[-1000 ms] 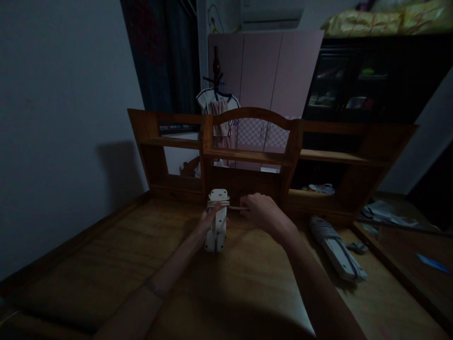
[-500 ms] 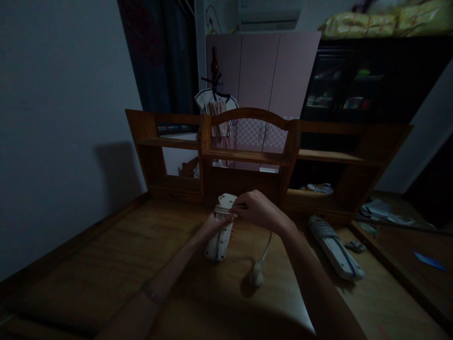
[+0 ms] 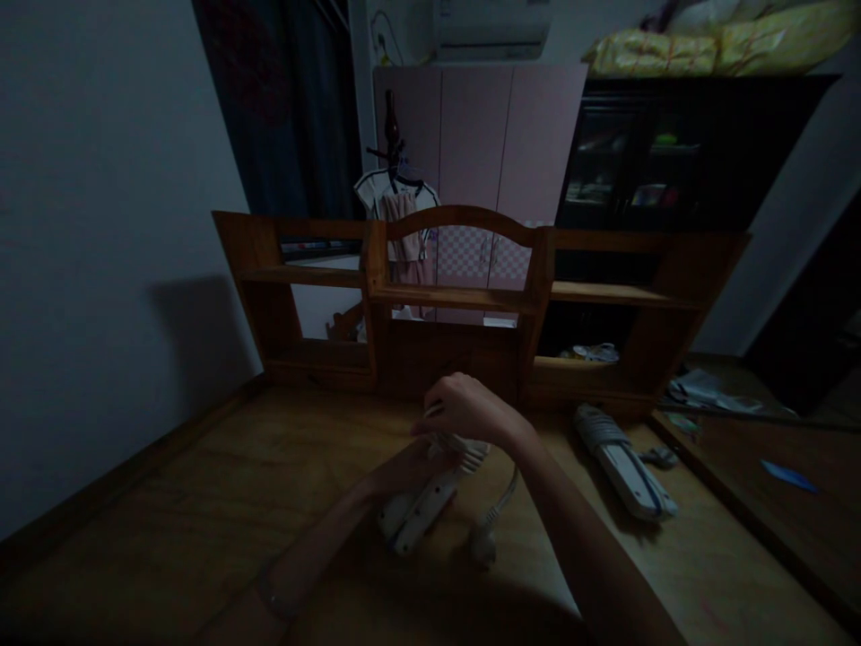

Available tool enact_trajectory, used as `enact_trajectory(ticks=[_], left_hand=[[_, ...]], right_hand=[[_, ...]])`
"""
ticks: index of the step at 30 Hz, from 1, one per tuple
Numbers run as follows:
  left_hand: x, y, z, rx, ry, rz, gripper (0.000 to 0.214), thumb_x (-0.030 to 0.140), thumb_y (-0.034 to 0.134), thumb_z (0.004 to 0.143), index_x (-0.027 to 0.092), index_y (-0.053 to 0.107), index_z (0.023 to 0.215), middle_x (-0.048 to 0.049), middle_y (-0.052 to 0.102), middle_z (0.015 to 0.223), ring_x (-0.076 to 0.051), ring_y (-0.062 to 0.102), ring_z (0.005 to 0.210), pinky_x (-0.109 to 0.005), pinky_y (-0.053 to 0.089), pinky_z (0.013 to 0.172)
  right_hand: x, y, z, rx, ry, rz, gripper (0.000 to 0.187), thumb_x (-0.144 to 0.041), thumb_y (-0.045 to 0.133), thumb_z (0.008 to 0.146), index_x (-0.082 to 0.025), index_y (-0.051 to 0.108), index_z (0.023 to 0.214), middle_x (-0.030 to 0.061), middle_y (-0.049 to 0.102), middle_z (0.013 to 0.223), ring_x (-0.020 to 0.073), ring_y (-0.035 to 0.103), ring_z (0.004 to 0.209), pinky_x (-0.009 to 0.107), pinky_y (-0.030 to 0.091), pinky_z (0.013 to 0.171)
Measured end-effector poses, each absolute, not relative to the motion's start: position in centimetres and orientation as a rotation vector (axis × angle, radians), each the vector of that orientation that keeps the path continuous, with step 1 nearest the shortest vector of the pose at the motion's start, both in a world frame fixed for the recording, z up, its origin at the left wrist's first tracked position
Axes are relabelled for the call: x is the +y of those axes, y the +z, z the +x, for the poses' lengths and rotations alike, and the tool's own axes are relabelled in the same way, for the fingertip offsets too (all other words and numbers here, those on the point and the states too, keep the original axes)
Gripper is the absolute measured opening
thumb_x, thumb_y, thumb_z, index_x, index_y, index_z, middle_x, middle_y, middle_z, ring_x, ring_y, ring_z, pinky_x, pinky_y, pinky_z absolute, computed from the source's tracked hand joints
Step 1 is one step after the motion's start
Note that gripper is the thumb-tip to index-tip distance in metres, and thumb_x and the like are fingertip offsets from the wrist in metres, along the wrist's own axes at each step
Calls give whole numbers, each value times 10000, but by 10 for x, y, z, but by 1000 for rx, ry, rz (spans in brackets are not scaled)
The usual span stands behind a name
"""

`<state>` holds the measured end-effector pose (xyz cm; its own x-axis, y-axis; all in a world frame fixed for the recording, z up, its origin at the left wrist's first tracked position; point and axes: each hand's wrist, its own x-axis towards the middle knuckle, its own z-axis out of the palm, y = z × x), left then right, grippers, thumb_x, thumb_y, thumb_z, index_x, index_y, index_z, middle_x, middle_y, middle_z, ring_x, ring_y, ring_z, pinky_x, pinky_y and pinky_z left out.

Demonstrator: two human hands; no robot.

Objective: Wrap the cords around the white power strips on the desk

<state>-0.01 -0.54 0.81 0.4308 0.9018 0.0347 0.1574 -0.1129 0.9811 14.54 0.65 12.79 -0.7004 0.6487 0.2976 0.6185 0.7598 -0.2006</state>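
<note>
A white power strip [image 3: 421, 507] lies tilted low over the wooden desk [image 3: 202, 502], with its cord wound round the far end. My left hand [image 3: 410, 467] grips the strip from the left side. My right hand [image 3: 464, 408] is closed on the white cord [image 3: 457, 441] at the top of the windings. The rest of the cord hangs down to a white plug [image 3: 482, 544] that rests on the desk.
A second white power strip [image 3: 622, 462], also wrapped in its cord, lies on the desk to the right. A wooden shelf unit [image 3: 457, 296] stands along the back of the desk. Papers [image 3: 703, 390] lie at the far right. A wall is on the left.
The strip has tipped from upright to nearly flat and come lower and nearer. My right hand has carried the cord over the strip's top end. The view has shifted a little to the right.
</note>
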Motion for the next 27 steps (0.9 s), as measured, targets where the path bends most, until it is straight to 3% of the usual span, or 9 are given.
enact_trajectory(ticks=[2, 4, 13, 19, 23, 27], left_hand=[[-6, 12, 0, 989, 855, 1750, 453, 455, 647, 742, 218, 630, 1128, -59, 637, 1164, -280, 571, 1090, -323, 449, 922], [-7, 14, 0, 984, 836, 1811, 491, 441, 638, 754, 239, 591, 1199, -42, 586, 1254, -283, 518, 1172, -321, 419, 970], [-18, 22, 3, 826, 850, 1658, 478, 357, 701, 716, 230, 623, 1170, -59, 641, 1162, -289, 571, 1109, -342, 468, 919], [-21, 22, 4, 759, 786, 1596, 553, 323, 720, 699, 185, 574, 1215, -75, 614, 1206, -282, 541, 1138, -340, 430, 960], [-23, 21, 5, 780, 796, 1546, 605, 295, 747, 659, 184, 559, 1223, -81, 630, 1176, -278, 562, 1106, -353, 459, 927], [-27, 25, 8, 661, 793, 1556, 520, 269, 733, 667, 173, 600, 1161, -67, 660, 1110, -280, 584, 1068, -353, 460, 916]], right_hand=[[12, 125, 148, -2620, 211, -964, 319, -476, 657, 758, -166, 702, 697, 32, 645, 645, 120, 586, 649, 207, 297, 538], [17, 122, 150, -2621, 331, -927, 352, -503, 660, 748, -155, 701, 706, 24, 642, 644, 112, 575, 632, 202, 312, 544], [31, 121, 160, -2539, 795, -780, 302, -404, 744, 680, -157, 692, 845, -20, 620, 708, 94, 547, 646, 175, 361, 547], [34, 133, 186, -2529, 972, -830, 515, -427, 758, 651, -174, 647, 1086, -36, 575, 686, 82, 509, 589, 166, 353, 501], [35, 139, 203, -2512, 973, -848, 511, -462, 757, 640, -168, 666, 1049, -25, 605, 699, 85, 521, 598, 165, 364, 495], [44, 132, 206, -2455, 1291, -727, 446, -429, 727, 689, -139, 673, 1024, 28, 669, 834, 126, 600, 735, 206, 456, 642]])
